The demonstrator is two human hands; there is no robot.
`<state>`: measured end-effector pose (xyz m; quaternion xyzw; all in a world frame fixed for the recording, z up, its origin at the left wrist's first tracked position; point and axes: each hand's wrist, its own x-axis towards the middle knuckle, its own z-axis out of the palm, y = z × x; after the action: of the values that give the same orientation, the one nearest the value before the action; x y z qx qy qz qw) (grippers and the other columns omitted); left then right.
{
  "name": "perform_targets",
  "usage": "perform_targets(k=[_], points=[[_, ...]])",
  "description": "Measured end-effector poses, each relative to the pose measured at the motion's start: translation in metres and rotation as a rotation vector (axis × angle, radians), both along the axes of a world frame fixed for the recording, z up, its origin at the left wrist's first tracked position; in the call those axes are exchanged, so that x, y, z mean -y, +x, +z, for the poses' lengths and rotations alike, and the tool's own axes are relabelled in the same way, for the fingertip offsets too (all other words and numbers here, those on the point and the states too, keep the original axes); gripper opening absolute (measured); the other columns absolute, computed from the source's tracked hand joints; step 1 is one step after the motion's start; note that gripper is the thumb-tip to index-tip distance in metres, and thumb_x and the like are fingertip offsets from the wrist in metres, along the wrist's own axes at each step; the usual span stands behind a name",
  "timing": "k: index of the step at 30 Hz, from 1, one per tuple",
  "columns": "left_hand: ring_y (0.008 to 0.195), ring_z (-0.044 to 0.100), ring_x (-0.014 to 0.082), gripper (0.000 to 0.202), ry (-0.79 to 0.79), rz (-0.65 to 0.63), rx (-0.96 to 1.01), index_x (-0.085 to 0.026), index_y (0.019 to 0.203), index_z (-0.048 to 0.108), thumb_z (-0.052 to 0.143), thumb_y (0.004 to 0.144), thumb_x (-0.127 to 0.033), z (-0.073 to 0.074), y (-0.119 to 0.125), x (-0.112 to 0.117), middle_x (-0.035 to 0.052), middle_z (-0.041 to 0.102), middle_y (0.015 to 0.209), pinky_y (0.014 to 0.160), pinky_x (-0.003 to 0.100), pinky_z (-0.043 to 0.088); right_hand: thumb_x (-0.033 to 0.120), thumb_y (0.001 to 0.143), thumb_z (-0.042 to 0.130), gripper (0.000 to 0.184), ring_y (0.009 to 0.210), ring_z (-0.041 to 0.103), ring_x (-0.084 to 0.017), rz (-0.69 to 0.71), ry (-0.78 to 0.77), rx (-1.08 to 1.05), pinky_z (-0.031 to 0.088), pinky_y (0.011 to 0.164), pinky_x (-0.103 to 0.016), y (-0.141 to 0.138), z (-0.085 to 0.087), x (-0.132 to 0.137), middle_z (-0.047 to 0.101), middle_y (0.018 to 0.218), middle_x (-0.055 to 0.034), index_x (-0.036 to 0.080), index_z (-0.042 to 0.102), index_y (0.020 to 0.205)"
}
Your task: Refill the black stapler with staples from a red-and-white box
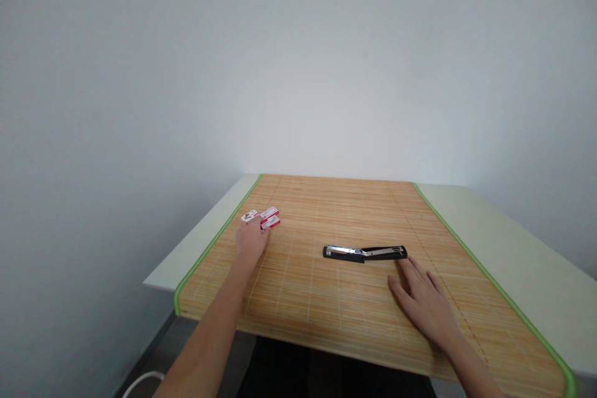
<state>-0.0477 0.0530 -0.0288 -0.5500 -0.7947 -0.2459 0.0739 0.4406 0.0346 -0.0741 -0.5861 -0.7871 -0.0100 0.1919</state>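
Note:
A black and silver stapler [365, 252] lies folded out flat near the middle of a bamboo mat [326, 298]. My right hand [422, 301] rests flat on the mat just below the stapler's right end, fingers stretched out and apart. My left hand [252, 239] reaches to the far left of the mat, its fingertips at several small red and white staple boxes [263, 217]. Those fingers are curled over the nearest box, and I cannot see whether they grip it.
The mat has a green border [214, 239] and covers a pale table [513, 242] set against a plain white wall. The table's front edge is close to me, with dark floor below it. A white cable [140, 379] shows at the bottom left.

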Motion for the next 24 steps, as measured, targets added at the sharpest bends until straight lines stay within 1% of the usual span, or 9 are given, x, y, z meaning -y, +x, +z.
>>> perform_targets(k=[2, 4, 7, 9, 11, 14, 16, 20, 24], points=[[0.116, 0.058, 0.0343, 0.033, 0.016, -0.026, 0.003, -0.019, 0.120, 0.069, 0.062, 0.092, -0.036, 0.002, 0.000, -0.001, 0.0149, 0.068, 0.118, 0.097, 0.045, 0.044, 0.052, 0.102, 0.034, 0.063, 0.151, 0.034, -0.030, -0.009, 0.002, 0.000, 0.023, 0.123, -0.058, 0.000, 0.000, 0.000, 0.048, 0.157, -0.0076, 0.024, 0.034, 0.157], [0.122, 0.056, 0.0324, 0.036, 0.042, -0.064, 0.004, -0.020, 0.127, 0.066, 0.060, 0.094, -0.033, 0.005, 0.003, -0.001, 0.0141, 0.066, 0.127, 0.104, 0.045, 0.042, 0.052, 0.102, 0.034, 0.062, 0.151, 0.033, -0.029, -0.013, -0.003, 0.003, 0.022, 0.123, -0.058, -0.001, 0.001, 0.000, 0.048, 0.157, -0.0075, 0.023, 0.035, 0.157], [0.130, 0.052, 0.0275, 0.038, 0.083, -0.161, 0.011, -0.023, 0.132, 0.063, 0.059, 0.095, -0.030, 0.012, 0.017, 0.007, 0.0097, 0.062, 0.136, 0.113, 0.042, 0.039, 0.051, 0.102, 0.034, 0.062, 0.151, 0.033, -0.029, -0.013, -0.012, 0.005, 0.022, 0.124, -0.056, -0.001, 0.002, 0.001, 0.047, 0.158, -0.0076, 0.021, 0.037, 0.156], [0.128, 0.054, 0.0250, 0.036, 0.104, -0.325, 0.068, -0.026, 0.131, 0.063, 0.061, 0.095, -0.031, 0.016, 0.033, 0.020, 0.0069, 0.063, 0.134, 0.113, 0.041, 0.040, 0.051, 0.102, 0.034, 0.061, 0.151, 0.033, -0.028, -0.014, -0.009, 0.001, 0.022, 0.125, -0.055, -0.002, 0.003, 0.002, 0.047, 0.157, -0.0076, 0.021, 0.037, 0.155], [0.125, 0.057, 0.0245, 0.035, 0.093, -0.535, 0.167, -0.027, 0.128, 0.065, 0.064, 0.094, -0.034, 0.019, 0.054, 0.041, 0.0057, 0.064, 0.131, 0.111, 0.041, 0.043, 0.050, 0.102, 0.034, 0.060, 0.151, 0.033, -0.027, -0.017, -0.003, -0.003, 0.021, 0.125, -0.055, -0.002, 0.003, 0.002, 0.049, 0.156, -0.0073, 0.021, 0.038, 0.154], [0.119, 0.060, 0.0245, 0.035, -0.032, -0.756, 0.294, -0.029, 0.123, 0.068, 0.070, 0.089, -0.039, 0.021, 0.091, 0.073, 0.0048, 0.066, 0.126, 0.106, 0.040, 0.046, 0.050, 0.102, 0.034, 0.059, 0.151, 0.033, -0.027, -0.020, -0.001, -0.008, 0.022, 0.125, -0.054, -0.002, 0.003, 0.003, 0.049, 0.156, -0.0071, 0.021, 0.040, 0.153], [0.115, 0.060, 0.0248, 0.036, -0.118, -0.853, 0.320, -0.030, 0.118, 0.070, 0.076, 0.084, -0.039, 0.020, 0.113, 0.088, 0.0040, 0.066, 0.122, 0.103, 0.039, 0.047, 0.050, 0.102, 0.033, 0.059, 0.151, 0.033, -0.028, -0.018, -0.005, -0.008, 0.022, 0.124, -0.055, -0.002, 0.003, 0.003, 0.048, 0.157, -0.0074, 0.021, 0.041, 0.153], [0.112, 0.058, 0.0266, 0.038, -0.144, -0.839, 0.311, -0.030, 0.112, 0.073, 0.083, 0.076, -0.041, 0.016, 0.137, 0.092, 0.0035, 0.066, 0.114, 0.103, 0.041, 0.043, 0.052, 0.103, 0.033, 0.060, 0.152, 0.032, -0.029, -0.007, -0.011, -0.010, 0.022, 0.124, -0.058, -0.002, 0.004, 0.003, 0.048, 0.157, -0.0088, 0.020, 0.040, 0.154], [0.113, 0.058, 0.0266, 0.040, -0.183, -0.848, 0.336, -0.032, 0.112, 0.073, 0.083, 0.076, -0.045, 0.015, 0.136, 0.084, 0.0029, 0.066, 0.115, 0.102, 0.041, 0.042, 0.053, 0.103, 0.034, 0.062, 0.152, 0.032, -0.030, 0.042, -0.035, -0.017, 0.026, 0.123, -0.060, 0.006, 0.006, 0.007, 0.044, 0.159, -0.0088, 0.021, 0.037, 0.157]])
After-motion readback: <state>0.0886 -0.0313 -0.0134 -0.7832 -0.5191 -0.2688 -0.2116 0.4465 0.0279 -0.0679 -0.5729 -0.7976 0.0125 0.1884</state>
